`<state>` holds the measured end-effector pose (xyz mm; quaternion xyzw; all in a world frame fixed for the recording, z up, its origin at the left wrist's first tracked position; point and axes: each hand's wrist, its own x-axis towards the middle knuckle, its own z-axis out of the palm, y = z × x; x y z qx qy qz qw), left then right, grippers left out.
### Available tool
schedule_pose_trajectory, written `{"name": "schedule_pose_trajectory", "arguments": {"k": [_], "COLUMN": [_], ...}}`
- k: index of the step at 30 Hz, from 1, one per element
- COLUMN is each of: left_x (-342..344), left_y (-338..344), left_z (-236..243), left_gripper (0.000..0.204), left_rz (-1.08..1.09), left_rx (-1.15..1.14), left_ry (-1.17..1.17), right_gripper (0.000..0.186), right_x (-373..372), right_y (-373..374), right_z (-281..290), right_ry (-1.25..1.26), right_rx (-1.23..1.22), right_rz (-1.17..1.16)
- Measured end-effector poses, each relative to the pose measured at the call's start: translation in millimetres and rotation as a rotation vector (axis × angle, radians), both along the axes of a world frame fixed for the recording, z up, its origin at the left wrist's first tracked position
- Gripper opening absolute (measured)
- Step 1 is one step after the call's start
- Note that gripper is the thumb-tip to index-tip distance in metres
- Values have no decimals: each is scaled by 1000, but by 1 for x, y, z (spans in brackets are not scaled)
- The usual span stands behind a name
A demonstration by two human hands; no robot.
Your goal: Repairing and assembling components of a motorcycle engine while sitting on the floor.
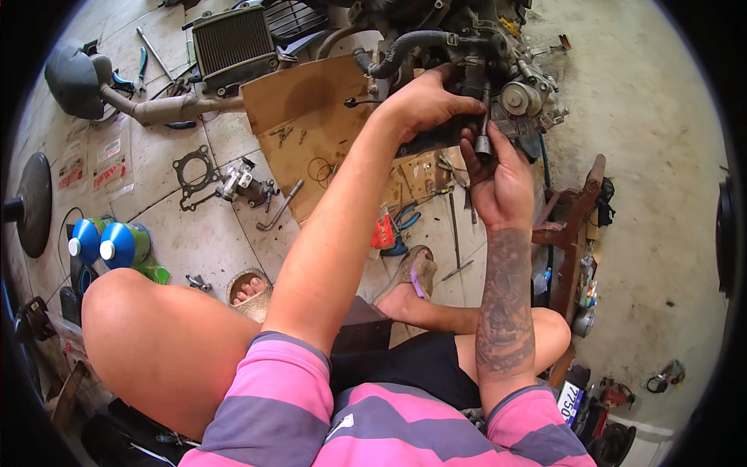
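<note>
My left hand (428, 105) reaches into the engine assembly (523, 98), its thumb beside a metal socket tool (483, 142) and its fingertips hidden among the parts. My right hand (498, 179) is palm up just below, fingers curled around the tool's lower end. The tool stands lengthwise beneath a black hose fitting (473, 76). A curved rubber hose (397, 47) runs across the top of the assembly.
Cardboard (288, 163) with small parts lies under the engine. A radiator (229, 47), exhaust pipe (171, 109), gasket (191, 171), metal housing (237, 183), pliers (405, 218), two blue-capped bottles (124, 243) and a wooden stand (576, 210) surround my bent legs.
</note>
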<state>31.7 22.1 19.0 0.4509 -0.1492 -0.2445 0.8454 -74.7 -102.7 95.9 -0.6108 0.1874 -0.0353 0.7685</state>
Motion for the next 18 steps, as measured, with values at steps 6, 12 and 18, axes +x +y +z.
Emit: {"name": "schedule_pose_trajectory", "arguments": {"k": [6,12,18], "left_x": [-7,-14,-12], "left_y": [-7,-13,-19], "left_z": [11,21,26], "left_gripper": [60,44,39], "left_rz": [56,89,128], "left_rx": [-1,-90,-11], "left_ry": [140,212,216], "right_gripper": [30,38,34], "right_x": [-1,-17,-11], "right_y": [8,26,31], "right_z": [-3,-10,-12], "right_ry": [-110,-150,-242], "right_rx": [-81,-841,-1039], "right_rz": [-23,-90,-204]}}
